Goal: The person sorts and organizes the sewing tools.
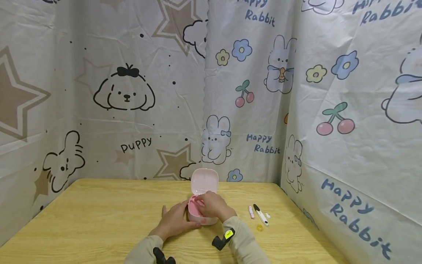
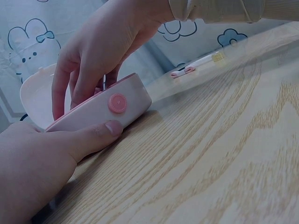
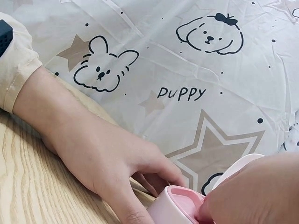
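Pink case [image 2: 93, 111] in front of you stands on the wooden counter [image 1: 99, 212], roughly midway between its left and right edges, with the far edge behind it. Its lid [image 1: 204, 181] is raised on the side towards that far edge, so it leaves the mouth free for you to reach into. Your left grip [image 1: 174, 220] is wrapped about the case's left end, thumb along the front wall, probably to stop it sliding on the counter while your other hand works. Your right grip [image 1: 213, 206] dips its fingers into the case; the fingertips are hidden, so you cannot tell whether they are spread, pressed together or pinching something.

Towards the counter's right edge, apart from the case, you have a slim black-and-white tool [image 1: 261, 215], then a short pink-and-white strip [image 1: 251, 212] just left of it. Smaller again are a yellow piece [image 1: 259, 228] and a white bit [image 1: 267, 215]. That side seems handy for your right hand and keeps them out of your left forearm's way.
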`<state>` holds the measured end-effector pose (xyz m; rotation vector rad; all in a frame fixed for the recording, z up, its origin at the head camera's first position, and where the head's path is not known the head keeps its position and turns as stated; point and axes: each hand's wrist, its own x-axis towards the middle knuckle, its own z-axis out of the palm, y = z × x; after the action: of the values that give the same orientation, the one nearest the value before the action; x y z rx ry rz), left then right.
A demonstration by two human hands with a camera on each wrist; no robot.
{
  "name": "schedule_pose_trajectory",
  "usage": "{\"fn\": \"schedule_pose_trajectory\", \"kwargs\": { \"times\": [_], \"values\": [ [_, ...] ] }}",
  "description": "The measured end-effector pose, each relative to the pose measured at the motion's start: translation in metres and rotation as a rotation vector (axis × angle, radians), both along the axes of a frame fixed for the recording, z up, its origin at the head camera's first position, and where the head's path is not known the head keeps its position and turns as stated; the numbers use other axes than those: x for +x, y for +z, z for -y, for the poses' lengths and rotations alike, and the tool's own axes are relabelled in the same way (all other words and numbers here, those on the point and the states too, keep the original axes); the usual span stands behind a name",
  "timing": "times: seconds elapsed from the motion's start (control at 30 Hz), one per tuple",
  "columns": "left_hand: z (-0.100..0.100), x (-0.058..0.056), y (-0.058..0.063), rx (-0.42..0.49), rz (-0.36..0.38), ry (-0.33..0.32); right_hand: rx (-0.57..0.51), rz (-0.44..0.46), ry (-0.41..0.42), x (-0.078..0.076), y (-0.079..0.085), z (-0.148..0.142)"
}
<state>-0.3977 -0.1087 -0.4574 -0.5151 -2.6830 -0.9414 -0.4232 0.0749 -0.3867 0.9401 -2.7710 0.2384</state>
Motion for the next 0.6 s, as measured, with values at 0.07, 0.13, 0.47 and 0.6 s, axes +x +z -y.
{"fn": "schedule_pose_trajectory", "kwargs": {
  "times": [0.07,0.13,0.47,0.6],
  "values": [
    [0.000,0.001,0.001,-0.001,-0.006,0.000,0.001,-0.001,-0.004,0.000,0.000,0.000],
    [0.000,0.001,0.002,-0.001,-0.011,-0.001,0.000,-0.007,-0.007,0.000,0.000,0.001],
    [0.001,0.000,0.000,0.001,-0.018,-0.009,-0.077,0.056,-0.018,0.004,0.008,-0.004],
    [0.002,0.000,0.000,0.006,-0.022,-0.017,-0.089,0.057,-0.020,0.004,0.012,-0.007]
  ]
}}
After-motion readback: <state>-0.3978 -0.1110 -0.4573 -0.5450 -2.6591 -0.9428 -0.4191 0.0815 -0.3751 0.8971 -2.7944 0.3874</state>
